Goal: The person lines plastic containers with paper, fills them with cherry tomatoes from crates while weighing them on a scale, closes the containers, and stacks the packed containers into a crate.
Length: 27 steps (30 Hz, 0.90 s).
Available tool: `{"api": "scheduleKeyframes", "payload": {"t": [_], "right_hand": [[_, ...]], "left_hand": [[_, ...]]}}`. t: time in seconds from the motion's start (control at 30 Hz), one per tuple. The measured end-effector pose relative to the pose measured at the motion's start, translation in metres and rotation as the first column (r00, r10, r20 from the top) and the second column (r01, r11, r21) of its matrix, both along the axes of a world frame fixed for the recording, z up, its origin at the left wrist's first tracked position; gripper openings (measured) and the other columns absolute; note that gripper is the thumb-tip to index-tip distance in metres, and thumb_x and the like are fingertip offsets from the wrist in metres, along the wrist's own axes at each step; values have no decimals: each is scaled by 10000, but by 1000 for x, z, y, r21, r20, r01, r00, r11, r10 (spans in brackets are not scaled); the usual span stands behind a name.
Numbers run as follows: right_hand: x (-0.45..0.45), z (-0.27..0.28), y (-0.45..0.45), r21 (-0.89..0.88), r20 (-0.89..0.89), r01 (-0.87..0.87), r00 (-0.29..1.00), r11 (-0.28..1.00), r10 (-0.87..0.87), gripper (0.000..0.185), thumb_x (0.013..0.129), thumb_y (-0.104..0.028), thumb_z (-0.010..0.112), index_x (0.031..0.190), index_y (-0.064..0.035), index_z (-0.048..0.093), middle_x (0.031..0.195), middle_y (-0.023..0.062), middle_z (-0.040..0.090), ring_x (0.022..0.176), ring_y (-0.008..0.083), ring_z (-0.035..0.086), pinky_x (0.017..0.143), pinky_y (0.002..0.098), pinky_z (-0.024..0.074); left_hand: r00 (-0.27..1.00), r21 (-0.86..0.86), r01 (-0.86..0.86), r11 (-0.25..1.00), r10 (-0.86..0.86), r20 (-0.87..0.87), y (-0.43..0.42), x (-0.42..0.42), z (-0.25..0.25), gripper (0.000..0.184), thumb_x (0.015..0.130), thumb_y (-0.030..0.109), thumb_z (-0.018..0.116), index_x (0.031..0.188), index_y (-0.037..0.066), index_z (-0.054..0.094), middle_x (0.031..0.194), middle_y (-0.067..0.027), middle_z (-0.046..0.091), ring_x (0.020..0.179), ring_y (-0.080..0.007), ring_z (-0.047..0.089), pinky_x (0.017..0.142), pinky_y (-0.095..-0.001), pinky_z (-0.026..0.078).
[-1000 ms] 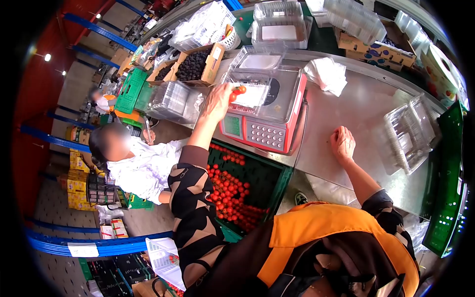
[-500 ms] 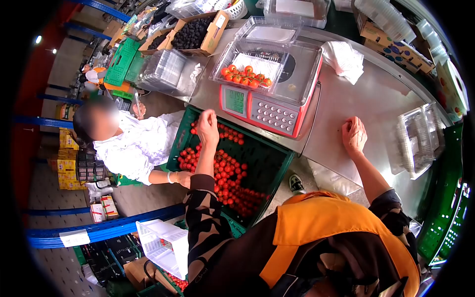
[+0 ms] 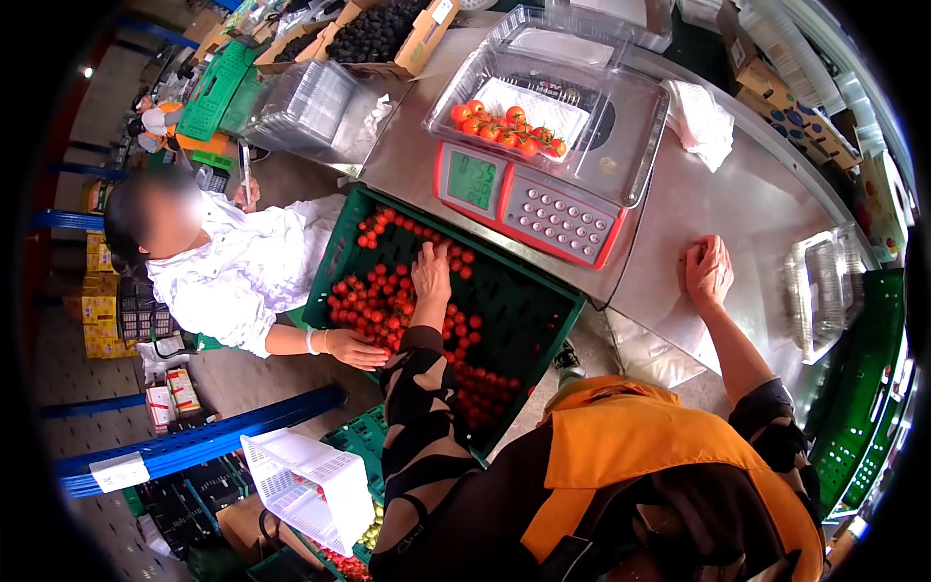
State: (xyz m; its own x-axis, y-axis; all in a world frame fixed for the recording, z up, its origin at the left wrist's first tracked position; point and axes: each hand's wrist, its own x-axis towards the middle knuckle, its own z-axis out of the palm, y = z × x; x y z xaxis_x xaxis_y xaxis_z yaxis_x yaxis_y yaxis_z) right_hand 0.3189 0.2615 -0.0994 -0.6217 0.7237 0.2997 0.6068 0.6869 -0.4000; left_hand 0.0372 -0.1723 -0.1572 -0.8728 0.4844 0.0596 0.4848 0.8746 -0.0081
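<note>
My left hand [image 3: 432, 273] reaches down into a green crate [image 3: 529, 291], among red cherry tomatoes on the vine [image 3: 373, 301]. Its fingers are slightly apart, the tips partly hidden, and no tomato shows in them. On the steel table [image 3: 659, 320], my right hand [image 3: 710, 273] rests with its fingers curled in and nothing visible inside. Left of that hand stands a red scale [image 3: 558, 218] with a lit display. A clear plastic tray [image 3: 456, 92] sits on the scale, its lid raised, holding a white pad and several tomatoes [image 3: 509, 128].
A co-worker in a white coat [image 3: 242, 276] stands left, one hand [image 3: 351, 347] at the crate's edge. Stacked clear trays [image 3: 301, 107] and boxes of dark berries [image 3: 378, 34] are at the back left. A white cloth [image 3: 700, 126] and clear punnets [image 3: 822, 291] lie right.
My left hand has come down from above the crate to the tomatoes. The co-worker's hand has moved right, over the crate's edge. My right hand has stayed on the table.
</note>
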Motion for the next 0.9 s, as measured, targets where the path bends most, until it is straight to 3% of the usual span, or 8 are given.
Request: {"api": "scheduleKeyframes", "payload": {"t": [0.17,0.37,0.47,0.5,0.6,0.63,0.77,0.9], "right_hand": [[2,-1,1,-29,7,10,1000,1000,-9,99,847,-148,567,932,-100,550,901,89,616,893,304,611,767,433,494],[3,1,-1,-10,-43,-8,999,1000,8,96,845,-143,568,927,-97,546,903,92,617,896,311,611,763,437,496],[3,-2,2,-12,-29,-4,1000,1000,3,96,841,-140,572,923,-98,544,905,91,618,895,313,612,759,438,497],[3,-2,2,-18,-29,0,1000,1000,-1,94,840,-137,576,916,-98,537,900,91,616,886,314,611,752,440,497],[3,1,0,-18,-51,-3,999,1000,2,91,843,-137,576,910,-97,531,892,91,613,876,312,609,748,442,496],[4,-1,1,-10,-67,-11,998,1000,10,90,843,-137,577,907,-97,528,881,93,609,864,309,608,743,443,495],[6,-1,2,-24,-105,-10,994,1000,8,90,838,-132,579,903,-97,528,872,94,608,857,308,608,744,440,497],[9,1,2,-46,-133,-17,991,999,11,83,833,-126,582,888,-92,530,853,98,605,846,308,608,744,437,500]], "left_hand": [[1000,-12,19,1000,-18,13,-9,10,4,240,825,120,703,1045,101,607,1052,-130,503,986,-336,590,793,-442,518],[985,268,-91,959,46,169,-21,29,37,217,857,113,692,1054,82,606,1015,-93,540,909,-320,630,736,-417,550],[886,792,-374,482,-67,459,-39,38,40,175,918,115,647,1087,79,617,1107,-45,567,971,-250,639,773,-395,572],[774,788,-515,337,-213,597,-42,43,59,200,957,87,597,1157,76,597,1181,-40,568,1033,-207,618,840,-402,571],[720,811,-585,18,-448,530,-35,70,122,239,955,64,589,1193,80,570,1203,-46,574,1064,-207,601,917,-422,540],[635,804,-595,17,-603,483,-44,69,135,275,954,46,579,1225,73,541,1218,-35,572,1139,-194,563,1015,-409,475],[664,876,-480,45,-634,396,-1,88,229,216,936,96,620,1142,95,556,1166,-24,577,1129,-171,543,1005,-382,431],[670,906,-421,35,-662,337,38,80,264,234,925,132,647,1135,80,558,1137,-43,595,1085,-175,570,983,-364,444]]}}
